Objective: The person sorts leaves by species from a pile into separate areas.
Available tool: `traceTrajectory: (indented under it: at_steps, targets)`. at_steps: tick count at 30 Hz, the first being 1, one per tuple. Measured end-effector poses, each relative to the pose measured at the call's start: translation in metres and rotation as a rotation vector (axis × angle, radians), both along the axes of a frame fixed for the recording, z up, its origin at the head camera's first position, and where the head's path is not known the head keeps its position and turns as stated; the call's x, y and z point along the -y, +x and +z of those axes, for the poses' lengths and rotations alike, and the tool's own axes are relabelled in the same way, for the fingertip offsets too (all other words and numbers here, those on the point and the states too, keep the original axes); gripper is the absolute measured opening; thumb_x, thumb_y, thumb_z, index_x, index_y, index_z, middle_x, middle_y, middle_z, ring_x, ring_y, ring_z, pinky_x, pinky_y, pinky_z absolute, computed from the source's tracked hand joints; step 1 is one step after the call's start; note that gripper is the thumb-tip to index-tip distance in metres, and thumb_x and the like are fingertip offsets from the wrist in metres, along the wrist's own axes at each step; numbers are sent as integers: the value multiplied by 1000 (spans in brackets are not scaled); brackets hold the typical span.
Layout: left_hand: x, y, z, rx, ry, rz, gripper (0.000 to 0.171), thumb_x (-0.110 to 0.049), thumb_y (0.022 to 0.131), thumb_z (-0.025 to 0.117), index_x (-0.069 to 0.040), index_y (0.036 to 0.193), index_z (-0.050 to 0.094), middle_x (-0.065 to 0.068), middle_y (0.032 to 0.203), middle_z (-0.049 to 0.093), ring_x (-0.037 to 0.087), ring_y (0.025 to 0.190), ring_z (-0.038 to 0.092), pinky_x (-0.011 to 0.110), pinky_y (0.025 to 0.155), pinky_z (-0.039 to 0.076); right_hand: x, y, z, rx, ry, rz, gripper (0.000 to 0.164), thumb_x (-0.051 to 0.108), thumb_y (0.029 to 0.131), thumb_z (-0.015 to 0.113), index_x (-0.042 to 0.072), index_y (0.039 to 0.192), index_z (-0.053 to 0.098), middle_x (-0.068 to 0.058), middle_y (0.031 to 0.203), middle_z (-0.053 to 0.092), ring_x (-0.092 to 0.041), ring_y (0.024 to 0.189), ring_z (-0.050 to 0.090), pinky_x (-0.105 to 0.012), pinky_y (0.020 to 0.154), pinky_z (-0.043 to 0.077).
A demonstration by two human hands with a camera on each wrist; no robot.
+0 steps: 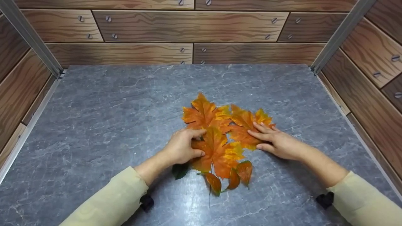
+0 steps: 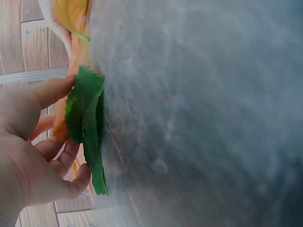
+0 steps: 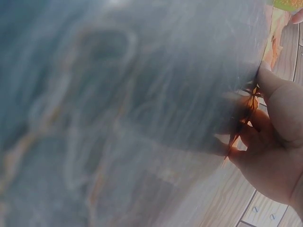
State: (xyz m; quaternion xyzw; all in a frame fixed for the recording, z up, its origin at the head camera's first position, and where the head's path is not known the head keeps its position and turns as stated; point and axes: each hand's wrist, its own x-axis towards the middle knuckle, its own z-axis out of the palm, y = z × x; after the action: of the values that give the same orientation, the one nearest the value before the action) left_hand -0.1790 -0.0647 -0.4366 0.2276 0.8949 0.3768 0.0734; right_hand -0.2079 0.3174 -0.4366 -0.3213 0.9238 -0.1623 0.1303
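Observation:
Several orange-yellow artificial maple leaves lie in a cluster on the grey marbled tabletop. My left hand [image 1: 182, 146] grips the left side of the front maple leaf [image 1: 216, 153], with thumb and index finger at its edge. Dark green leaves [image 2: 87, 106] sit by that hand's fingertips in the left wrist view. My right hand [image 1: 279, 141] rests its extended fingers on the right maple leaf [image 1: 243, 125], thumb at its lower edge. Another maple leaf [image 1: 202, 110] lies behind. In front are small orange-and-green leaves [image 1: 244, 171] and a thin stem.
The grey marbled tabletop [image 1: 110, 103] spreads around the leaves. Wood-patterned panels [image 1: 188, 26] stand at the back and both sides, with metal posts [image 1: 339, 37] at the rear corners.

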Motion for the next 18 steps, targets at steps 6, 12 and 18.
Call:
traceTrajectory:
  at_steps: [6, 12, 18]
  targets:
    - [3, -1, 5, 92, 105, -24, 68, -12, 91, 86, -9, 153, 58, 10, 134, 70, 23, 116, 67, 42, 96, 55, 0, 0, 0, 2, -1, -5, 57, 35, 110, 60, 20, 163, 45, -15, 173, 23, -43, 158, 22, -68, 123, 14]
    - [4, 0, 8, 160, 185, 7, 66, -13, 95, 82, -14, 156, 56, 8, 155, 57, 12, 64, 54, 33, 71, 50, 0, 0, -1, -21, -16, 10, 57, 31, 109, 62, 18, 162, 46, -17, 172, 25, -44, 157, 24, -69, 122, 15]
    - [4, -2, 8, 143, 277, 33, 62, -9, 96, 79, -14, 154, 58, 7, 150, 61, 10, 67, 51, 30, 72, 49, 0, 2, -1, -36, -28, 18, 56, 31, 109, 62, 16, 162, 48, -19, 171, 27, -46, 156, 26, -70, 121, 17]
